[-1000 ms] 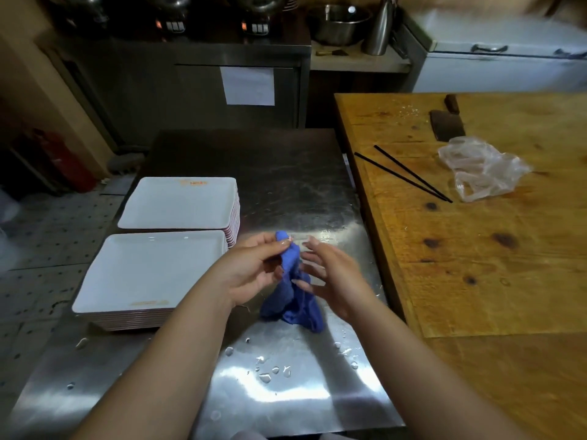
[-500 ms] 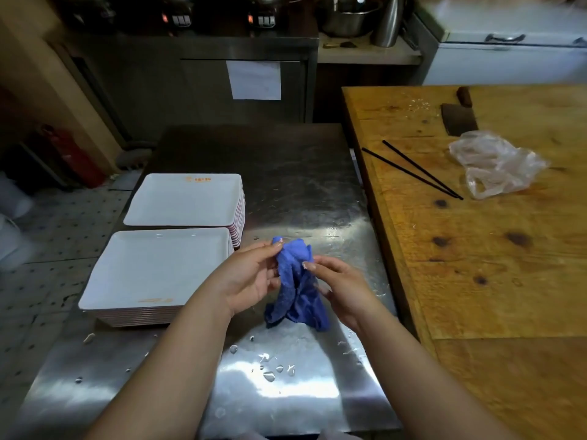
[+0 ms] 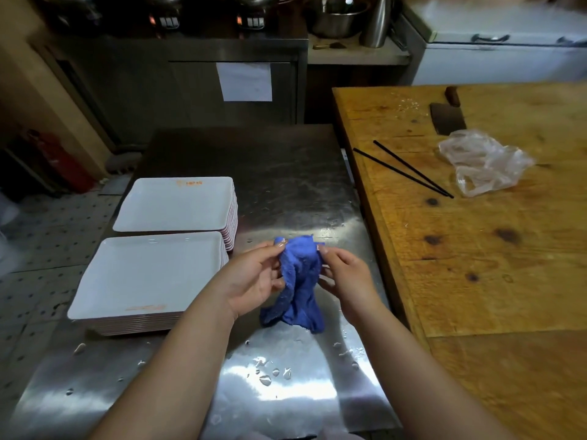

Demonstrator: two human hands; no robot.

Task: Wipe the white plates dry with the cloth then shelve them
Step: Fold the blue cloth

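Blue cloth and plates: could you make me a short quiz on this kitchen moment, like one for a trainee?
1. True or false: both the left hand and the right hand hold the blue cloth.
2. How many stacks of white rectangular plates stand on the steel table?
A. one
B. two
C. four
3. Fill in: on the wooden table, the black chopsticks lie next to a clear ____.

Key
1. True; fingers of both hands pinch its upper edge, and its lower end rests on the steel.
2. B: a near stack and a far stack, to the left of the hands.
3. plastic bag.
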